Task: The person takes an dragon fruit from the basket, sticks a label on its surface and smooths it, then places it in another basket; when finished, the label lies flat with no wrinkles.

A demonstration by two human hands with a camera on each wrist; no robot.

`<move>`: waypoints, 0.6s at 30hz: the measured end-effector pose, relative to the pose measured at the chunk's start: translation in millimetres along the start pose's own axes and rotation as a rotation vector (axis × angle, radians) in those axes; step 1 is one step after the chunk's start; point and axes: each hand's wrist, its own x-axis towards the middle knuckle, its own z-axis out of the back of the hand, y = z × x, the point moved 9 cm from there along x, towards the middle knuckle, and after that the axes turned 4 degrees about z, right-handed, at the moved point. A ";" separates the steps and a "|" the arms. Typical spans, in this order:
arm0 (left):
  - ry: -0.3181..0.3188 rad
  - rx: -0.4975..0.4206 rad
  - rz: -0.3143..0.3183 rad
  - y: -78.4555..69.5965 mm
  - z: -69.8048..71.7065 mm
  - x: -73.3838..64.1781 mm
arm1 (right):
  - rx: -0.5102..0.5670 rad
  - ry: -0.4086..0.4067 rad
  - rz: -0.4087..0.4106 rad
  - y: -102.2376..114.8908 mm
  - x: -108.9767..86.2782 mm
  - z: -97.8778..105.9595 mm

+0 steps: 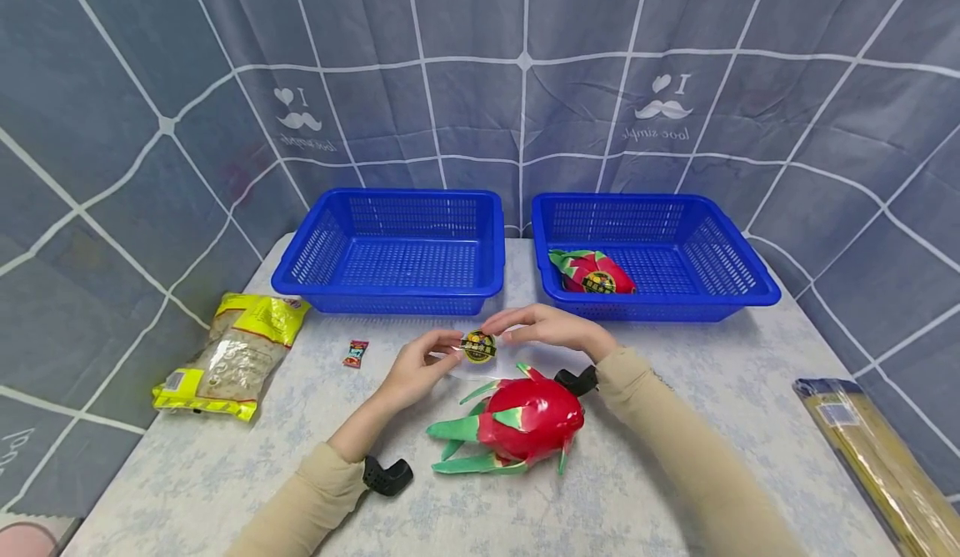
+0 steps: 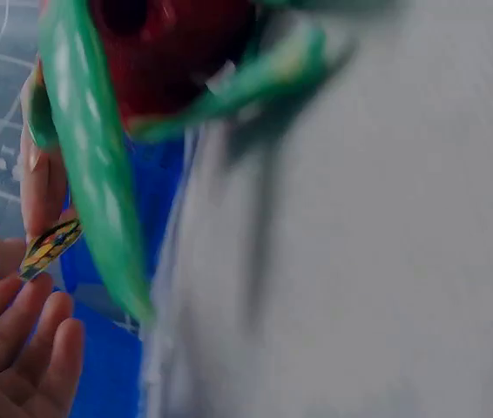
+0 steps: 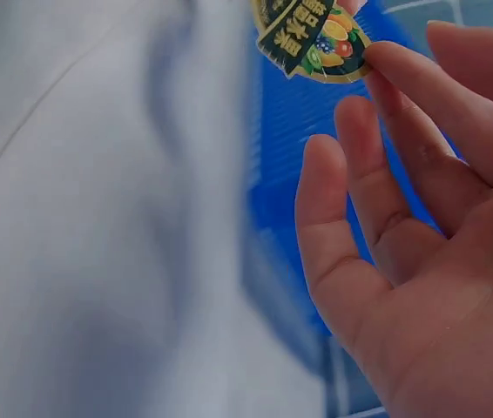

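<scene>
A round fruit sticker (image 1: pixel 478 346), black and gold with a band of lettering, is between both hands above the table. My left hand (image 1: pixel 426 365) pinches its left edge between thumb and fingertips. From the right, my right hand (image 1: pixel 551 328) touches the sticker's edge with one fingertip, its thumb standing apart in the right wrist view. The sticker (image 3: pixel 338 48) shows printed fruit there. Just below the hands lies a shiny red toy dragon fruit (image 1: pixel 532 415) with green leaves. Close to the camera, its leaves (image 2: pixel 90 157) partly cover the right hand in the left wrist view.
Two blue baskets stand at the back: the left basket (image 1: pixel 390 303) and the right basket (image 1: pixel 660 307), which holds another dragon fruit (image 1: pixel 596 273). At left are a yellow-and-clear bag (image 1: pixel 236 357) and a small red packet (image 1: pixel 356 353). A long wrapped package (image 1: pixel 877 457) lies at right.
</scene>
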 end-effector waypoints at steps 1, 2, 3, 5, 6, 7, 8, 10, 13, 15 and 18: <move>-0.027 -0.005 -0.013 -6.2 1.8 -0.5 | 0.006 0.000 0.014 7.1 -2.8 0.1; -0.054 -0.017 -0.031 -13.2 3.8 -1.6 | 0.012 -0.003 0.030 14.3 -5.4 0.0; -0.077 -0.029 -0.050 -20.5 5.5 -2.7 | 0.013 -0.005 0.046 21.5 -8.2 0.0; -0.108 -0.066 -0.091 -36.5 7.7 -6.6 | 0.015 -0.015 0.080 35.7 -14.0 0.1; -0.116 -0.087 -0.121 -45.2 8.1 -9.3 | 0.012 -0.025 0.099 42.8 -17.4 0.6; -0.121 -0.105 -0.150 -53.9 8.3 -12.2 | 0.010 -0.041 0.118 49.6 -20.8 1.5; -0.123 -0.125 -0.175 -62.0 8.2 -15.2 | 0.006 -0.061 0.139 56.2 -24.3 2.8; -0.124 -0.155 -0.220 -76.0 7.0 -21.3 | -0.004 -0.107 0.157 66.4 -31.9 5.7; -0.114 -0.180 -0.248 -90.1 3.1 -29.3 | -0.035 -0.173 0.140 76.8 -44.8 6.6; -0.098 -0.186 -0.246 -95.5 -1.4 -33.9 | -0.057 -0.205 0.111 80.7 -54.0 3.9; -0.047 -0.169 -0.243 -101.9 -10.9 -40.1 | -0.081 -0.264 0.064 82.4 -67.9 -1.6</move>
